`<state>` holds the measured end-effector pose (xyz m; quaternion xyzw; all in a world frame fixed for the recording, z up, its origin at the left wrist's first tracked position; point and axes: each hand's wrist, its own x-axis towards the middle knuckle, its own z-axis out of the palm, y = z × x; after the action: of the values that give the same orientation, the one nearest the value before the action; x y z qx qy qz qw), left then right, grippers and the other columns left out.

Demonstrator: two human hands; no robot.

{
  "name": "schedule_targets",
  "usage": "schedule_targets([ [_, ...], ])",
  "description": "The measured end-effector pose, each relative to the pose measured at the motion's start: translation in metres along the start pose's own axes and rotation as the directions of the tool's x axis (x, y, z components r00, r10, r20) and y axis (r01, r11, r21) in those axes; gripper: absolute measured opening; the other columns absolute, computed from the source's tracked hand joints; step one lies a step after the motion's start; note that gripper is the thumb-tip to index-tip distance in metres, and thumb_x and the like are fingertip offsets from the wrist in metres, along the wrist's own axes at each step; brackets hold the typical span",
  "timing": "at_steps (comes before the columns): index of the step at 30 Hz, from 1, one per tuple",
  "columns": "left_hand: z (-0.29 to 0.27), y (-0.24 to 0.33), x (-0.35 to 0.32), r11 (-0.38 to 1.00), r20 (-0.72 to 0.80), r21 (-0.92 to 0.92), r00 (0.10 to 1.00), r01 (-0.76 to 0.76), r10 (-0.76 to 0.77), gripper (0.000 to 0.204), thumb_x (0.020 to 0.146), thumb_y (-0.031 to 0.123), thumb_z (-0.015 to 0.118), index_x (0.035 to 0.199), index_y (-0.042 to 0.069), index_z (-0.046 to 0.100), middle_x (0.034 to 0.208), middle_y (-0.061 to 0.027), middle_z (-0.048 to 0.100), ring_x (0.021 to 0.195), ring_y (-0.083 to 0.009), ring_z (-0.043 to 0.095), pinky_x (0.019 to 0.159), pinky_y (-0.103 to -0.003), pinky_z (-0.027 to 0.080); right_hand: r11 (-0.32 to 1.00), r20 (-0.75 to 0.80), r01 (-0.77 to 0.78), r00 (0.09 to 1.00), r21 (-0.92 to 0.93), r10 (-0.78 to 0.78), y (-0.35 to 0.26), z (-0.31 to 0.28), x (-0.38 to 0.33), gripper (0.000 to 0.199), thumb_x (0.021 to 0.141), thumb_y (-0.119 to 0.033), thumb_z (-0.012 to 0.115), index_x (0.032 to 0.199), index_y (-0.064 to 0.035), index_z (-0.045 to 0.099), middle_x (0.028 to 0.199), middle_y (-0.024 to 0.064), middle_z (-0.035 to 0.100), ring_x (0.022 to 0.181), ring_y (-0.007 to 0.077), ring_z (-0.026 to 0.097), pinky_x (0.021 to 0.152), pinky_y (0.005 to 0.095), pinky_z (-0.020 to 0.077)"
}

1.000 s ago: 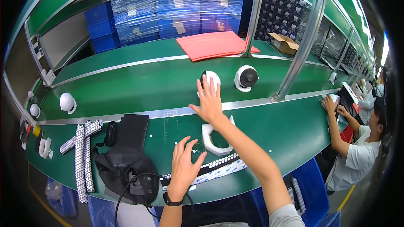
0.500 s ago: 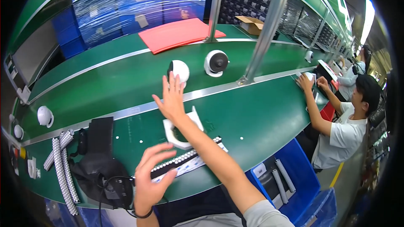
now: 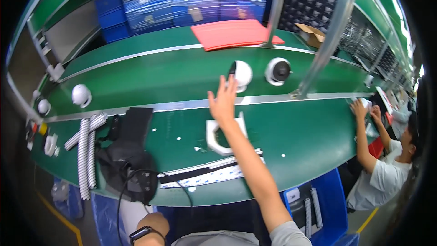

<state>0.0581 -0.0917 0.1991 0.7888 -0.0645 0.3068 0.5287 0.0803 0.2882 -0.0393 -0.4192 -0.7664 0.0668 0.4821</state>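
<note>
Grip of the left hand, low and near, could not be told; past the white cut-out piece, the right hand was spread, seemingly holding nothing, contact unclear, at the white round camera on the green ledge; a glancing push risked toppling it toward the second camera

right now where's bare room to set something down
Worktop between right forearm and co-worker's arm, bar one white scrap; green ledge between right hand and next white device leftward. Crowded: worktop's left part, with black bag and tubes.
</note>
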Motion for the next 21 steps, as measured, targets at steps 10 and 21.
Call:
schedule_targets([
  [10,-0.012,0.002,-0.022,0.968,0.122,0.238,0.991,-0.081,0.053,0.035,0.101,0.025,0.065,0.073,0.005,0.059,0.067,-0.013,0.059,0.061,-0.0342,0.061,0.06,-0.045,0.05,0.997,0.105,-0.077,0.992,0.023,0.074,-0.002,0.001,0.0,0.08,0.095,-0.016,0.075,0.162,0.0011,0.035,0.171,0.0339,0.018,0.157,0.0571,0.022,0.125,0.0621,0.0305],
  [21,-0.034,0.008,-0.062,0.847,0.117,0.41,0.941,-0.337,0.318,0.026,0.104,0.019,0.052,0.097,0.003,0.071,0.085,-0.0067,0.067,0.076,-0.0248,0.064,0.066,-0.039,0.051,0.992,0.158,-0.104,0.981,-0.077,0.115,0.014,0.007,-0.008,0.081,0.09,-0.016,0.08,0.157,0.0052,0.04,0.169,0.0392,0.017,0.157,0.0594,0.019,0.129,0.0605,0.025],
])
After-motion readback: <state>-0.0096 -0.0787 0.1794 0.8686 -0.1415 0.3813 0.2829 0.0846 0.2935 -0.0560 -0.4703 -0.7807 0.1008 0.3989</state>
